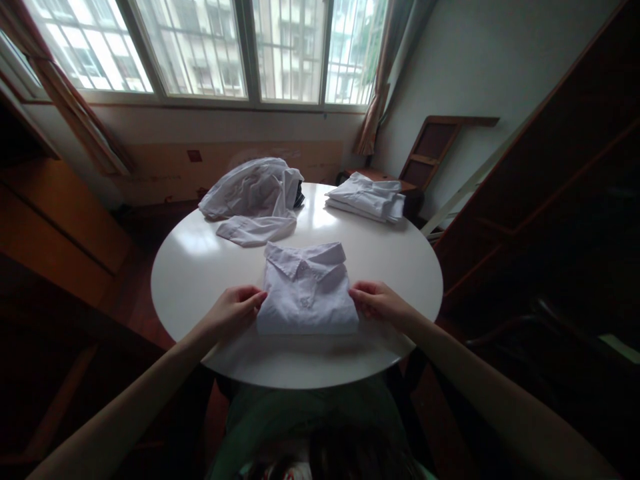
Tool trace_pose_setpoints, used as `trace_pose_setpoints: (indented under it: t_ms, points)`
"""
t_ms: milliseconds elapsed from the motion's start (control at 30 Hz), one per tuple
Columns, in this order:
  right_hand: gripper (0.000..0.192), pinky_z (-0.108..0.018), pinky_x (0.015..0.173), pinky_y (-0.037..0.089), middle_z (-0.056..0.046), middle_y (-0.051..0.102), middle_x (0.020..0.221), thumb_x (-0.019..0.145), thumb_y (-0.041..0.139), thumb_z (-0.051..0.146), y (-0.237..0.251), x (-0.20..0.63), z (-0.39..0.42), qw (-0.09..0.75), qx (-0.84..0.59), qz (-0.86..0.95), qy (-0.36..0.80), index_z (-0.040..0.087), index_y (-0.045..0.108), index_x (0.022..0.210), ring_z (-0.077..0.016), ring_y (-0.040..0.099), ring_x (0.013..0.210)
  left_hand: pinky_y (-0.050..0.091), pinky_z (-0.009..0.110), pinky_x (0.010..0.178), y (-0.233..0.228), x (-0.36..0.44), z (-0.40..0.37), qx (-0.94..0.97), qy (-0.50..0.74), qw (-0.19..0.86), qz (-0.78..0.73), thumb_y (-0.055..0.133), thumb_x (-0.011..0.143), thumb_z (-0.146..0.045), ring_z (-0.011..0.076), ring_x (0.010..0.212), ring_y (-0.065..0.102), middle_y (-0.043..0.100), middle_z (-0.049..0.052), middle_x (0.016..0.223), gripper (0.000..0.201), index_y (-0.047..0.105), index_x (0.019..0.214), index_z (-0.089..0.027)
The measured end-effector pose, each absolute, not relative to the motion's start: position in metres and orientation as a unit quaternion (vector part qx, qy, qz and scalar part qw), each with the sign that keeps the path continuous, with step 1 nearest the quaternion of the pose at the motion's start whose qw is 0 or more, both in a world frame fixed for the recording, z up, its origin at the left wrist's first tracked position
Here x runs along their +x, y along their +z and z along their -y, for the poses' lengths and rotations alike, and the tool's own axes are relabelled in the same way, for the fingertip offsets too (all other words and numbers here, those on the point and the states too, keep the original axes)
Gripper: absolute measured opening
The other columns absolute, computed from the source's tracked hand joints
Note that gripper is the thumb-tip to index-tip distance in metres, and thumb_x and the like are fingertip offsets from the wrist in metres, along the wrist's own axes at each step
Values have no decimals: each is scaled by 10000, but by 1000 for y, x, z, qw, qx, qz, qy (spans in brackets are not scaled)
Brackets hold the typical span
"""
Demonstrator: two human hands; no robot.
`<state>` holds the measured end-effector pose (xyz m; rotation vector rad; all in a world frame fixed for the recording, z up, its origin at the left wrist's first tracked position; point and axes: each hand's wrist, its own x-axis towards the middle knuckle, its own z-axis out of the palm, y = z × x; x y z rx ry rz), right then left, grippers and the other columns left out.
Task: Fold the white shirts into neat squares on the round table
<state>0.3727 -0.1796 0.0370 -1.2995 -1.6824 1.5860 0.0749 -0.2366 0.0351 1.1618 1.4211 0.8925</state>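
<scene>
A white collared shirt, folded into a neat rectangle, lies on the round white table in front of me. Its collar points away from me and its front placket faces up. My left hand pinches the shirt's left edge between thumb and fingers. On the opposite side, my right hand grips the right edge in the same way. The fingertips of both hands are partly hidden by the cloth or curled under.
At the table's far left sits a crumpled heap of white garments, one sleeve trailing toward me. A stack of folded white shirts stands at the far right. Beyond are a wooden chair, curtains and barred windows.
</scene>
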Motion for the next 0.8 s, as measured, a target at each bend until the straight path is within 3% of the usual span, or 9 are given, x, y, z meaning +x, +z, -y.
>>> trace_pose_setpoints:
  t_ms: [367,567,800]
  points:
    - [420,-203,395,225,78,413,478,658,623,563,28,376,180,273,-458,617,579,181,448,649,-42,335,389,220,183,373,41,76,239,477,399,509,-595,647,608,-533,55,366,321,394,-83,444,403,500,665,-162]
    - [397,-199,387,254,66,450,506,663,621,539,29,376,180,267,-474,614,571,180,452,643,-43,372,390,252,184,406,38,73,237,504,407,463,-605,625,644,-498,64,431,364,416,-63,500,368,497,629,-153]
    - [400,-191,374,294,54,502,536,671,608,549,29,378,171,235,-470,591,612,178,458,660,-40,413,378,296,190,429,33,71,228,496,394,503,-589,578,655,-560,71,452,395,430,-45,539,416,456,634,-163]
